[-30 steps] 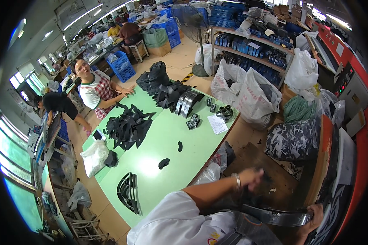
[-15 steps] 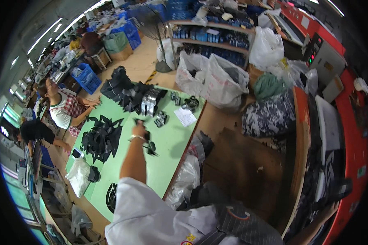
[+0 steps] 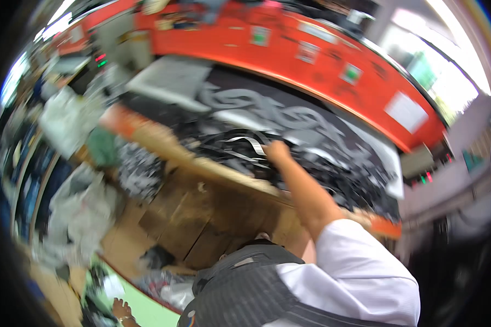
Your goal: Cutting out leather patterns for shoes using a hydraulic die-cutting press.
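Observation:
My right hand (image 3: 278, 153) reaches over a heap of black cut pieces (image 3: 333, 180) on the bed of a red machine. Beside its fingers lies a curved white-edged strip (image 3: 253, 144). Blur hides the fingertips, so whether they grip a piece is unclear. At the lower left my left hand (image 3: 123, 309), with a bracelet at the wrist, is over the green table (image 3: 153, 313). Its fingers are spread and hold nothing. Close by are black pieces (image 3: 95, 315) and a white sheet of paper (image 3: 113, 286).
The red machine (image 3: 218, 41) spans the far side, with a wooden front edge (image 3: 213, 169). White sacks (image 3: 82, 204), a green bag (image 3: 102, 146) and a grey patterned bundle (image 3: 140, 170) stand at left. Clear plastic bags (image 3: 174, 291) lie beside the green table.
My view has swung right from the green table to the red machine. My right hand is now over the black heap. My left hand's fingers, earlier around something black, are now spread.

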`<state>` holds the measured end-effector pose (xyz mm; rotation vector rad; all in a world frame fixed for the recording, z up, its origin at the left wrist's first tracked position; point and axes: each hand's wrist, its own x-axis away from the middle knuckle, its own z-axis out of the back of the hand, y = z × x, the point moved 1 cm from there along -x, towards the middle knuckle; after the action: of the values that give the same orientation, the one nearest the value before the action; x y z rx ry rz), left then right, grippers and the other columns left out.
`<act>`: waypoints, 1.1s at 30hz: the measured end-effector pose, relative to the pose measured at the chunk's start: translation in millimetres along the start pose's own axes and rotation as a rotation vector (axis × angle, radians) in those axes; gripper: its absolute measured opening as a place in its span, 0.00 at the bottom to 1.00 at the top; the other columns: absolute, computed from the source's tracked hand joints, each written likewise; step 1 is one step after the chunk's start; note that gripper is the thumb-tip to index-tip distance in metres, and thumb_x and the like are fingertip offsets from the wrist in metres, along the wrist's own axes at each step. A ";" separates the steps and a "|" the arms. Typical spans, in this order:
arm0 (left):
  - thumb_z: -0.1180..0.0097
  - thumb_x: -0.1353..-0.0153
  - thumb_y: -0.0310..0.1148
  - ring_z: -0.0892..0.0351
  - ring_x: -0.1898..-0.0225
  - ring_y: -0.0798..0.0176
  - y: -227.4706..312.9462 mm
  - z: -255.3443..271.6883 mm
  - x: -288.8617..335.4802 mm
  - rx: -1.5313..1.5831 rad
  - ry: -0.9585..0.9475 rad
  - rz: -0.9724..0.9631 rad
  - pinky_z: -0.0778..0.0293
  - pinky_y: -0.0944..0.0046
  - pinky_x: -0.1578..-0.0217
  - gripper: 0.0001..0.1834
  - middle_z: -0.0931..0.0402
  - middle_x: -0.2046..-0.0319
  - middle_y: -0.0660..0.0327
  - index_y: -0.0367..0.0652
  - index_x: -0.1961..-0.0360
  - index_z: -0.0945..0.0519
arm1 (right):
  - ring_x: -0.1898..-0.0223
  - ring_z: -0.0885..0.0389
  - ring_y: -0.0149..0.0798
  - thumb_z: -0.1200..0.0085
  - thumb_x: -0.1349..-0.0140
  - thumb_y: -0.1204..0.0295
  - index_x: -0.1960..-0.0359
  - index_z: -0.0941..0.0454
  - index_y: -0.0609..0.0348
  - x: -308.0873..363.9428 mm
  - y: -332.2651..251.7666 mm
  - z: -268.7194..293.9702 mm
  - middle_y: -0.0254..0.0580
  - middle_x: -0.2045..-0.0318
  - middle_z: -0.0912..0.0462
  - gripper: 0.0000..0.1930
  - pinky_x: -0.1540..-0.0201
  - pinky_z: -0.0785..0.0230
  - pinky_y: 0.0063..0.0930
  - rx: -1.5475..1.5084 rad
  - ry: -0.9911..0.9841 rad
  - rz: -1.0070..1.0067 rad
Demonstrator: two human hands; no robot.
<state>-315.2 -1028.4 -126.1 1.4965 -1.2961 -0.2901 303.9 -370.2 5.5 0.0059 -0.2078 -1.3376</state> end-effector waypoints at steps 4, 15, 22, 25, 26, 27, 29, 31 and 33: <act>0.48 0.35 0.44 0.26 0.64 0.65 0.8 -209.1 -198.2 -0.461 0.271 0.108 0.32 0.71 0.67 0.27 0.23 0.56 0.57 0.42 0.39 0.33 | 0.64 0.17 0.53 0.54 0.35 0.52 0.63 0.16 0.54 5.1 7.6 16.6 0.52 0.72 0.17 0.21 0.62 0.24 0.43 -0.451 0.133 -0.195; 0.47 0.37 0.29 0.22 0.58 0.60 33.3 -702.0 -215.9 -1.003 -0.722 -0.774 0.28 0.64 0.54 0.12 0.21 0.59 0.54 0.32 0.57 0.21 | 0.48 0.25 0.49 0.36 0.50 0.59 0.62 0.17 0.56 217.2 228.5 13.3 0.47 0.52 0.20 0.17 0.45 0.33 0.43 -0.321 0.703 -0.508; 0.44 0.41 0.31 0.29 0.48 0.47 -11.7 -813.0 -239.2 -1.152 -0.675 -1.058 0.35 0.54 0.45 0.16 0.26 0.52 0.50 0.37 0.52 0.23 | 0.50 0.27 0.52 0.37 0.47 0.62 0.57 0.22 0.48 286.7 315.3 -17.6 0.47 0.56 0.23 0.16 0.48 0.32 0.43 -0.502 0.257 -0.801; 0.44 0.42 0.34 0.32 0.44 0.45 -30.1 -824.3 -247.0 -1.385 -0.528 -1.069 0.39 0.51 0.43 0.21 0.29 0.48 0.49 0.39 0.48 0.26 | 0.53 0.24 0.51 0.37 0.48 0.64 0.59 0.21 0.49 293.6 335.6 -8.9 0.46 0.60 0.22 0.14 0.51 0.31 0.42 -0.492 0.329 -0.677; 0.44 0.42 0.35 0.32 0.44 0.44 -29.3 -826.2 -246.4 -1.356 -0.541 -1.060 0.38 0.50 0.43 0.21 0.29 0.47 0.48 0.39 0.48 0.26 | 0.54 0.24 0.50 0.37 0.48 0.64 0.60 0.20 0.50 299.0 341.3 6.6 0.44 0.61 0.21 0.13 0.51 0.31 0.42 -0.506 0.211 -0.650; 0.44 0.42 0.34 0.31 0.45 0.44 -28.9 -825.2 -245.7 -1.363 -0.531 -1.068 0.38 0.50 0.44 0.19 0.29 0.48 0.48 0.39 0.49 0.25 | 0.55 0.23 0.49 0.37 0.48 0.65 0.62 0.19 0.50 306.6 348.8 24.8 0.43 0.62 0.20 0.12 0.52 0.30 0.41 -0.516 0.091 -0.619; 0.44 0.42 0.33 0.31 0.45 0.44 -27.3 -823.1 -249.9 -1.356 -0.517 -1.012 0.38 0.50 0.44 0.18 0.29 0.48 0.48 0.38 0.52 0.24 | 0.57 0.23 0.47 0.36 0.50 0.67 0.64 0.18 0.51 322.3 374.7 66.3 0.40 0.61 0.19 0.11 0.52 0.30 0.39 -0.552 -0.026 -0.494; 0.45 0.42 0.32 0.30 0.47 0.44 -27.8 -834.4 -241.6 -1.413 -0.450 -0.983 0.37 0.51 0.46 0.17 0.29 0.49 0.49 0.37 0.53 0.24 | 0.57 0.23 0.46 0.35 0.52 0.70 0.64 0.18 0.52 334.0 409.9 107.0 0.38 0.58 0.19 0.11 0.52 0.31 0.38 -0.645 -0.070 -0.361; 0.46 0.41 0.32 0.30 0.49 0.44 -29.0 -843.9 -233.3 -1.478 -0.402 -1.002 0.36 0.51 0.46 0.16 0.28 0.50 0.49 0.36 0.53 0.24 | 0.55 0.24 0.46 0.35 0.53 0.72 0.66 0.19 0.53 322.3 436.4 132.5 0.40 0.57 0.19 0.11 0.52 0.31 0.37 -0.640 0.085 -0.288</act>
<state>239.8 -381.2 75.5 0.5921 -0.1754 -1.7905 773.9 -564.0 236.6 -0.4602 0.3107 -1.6374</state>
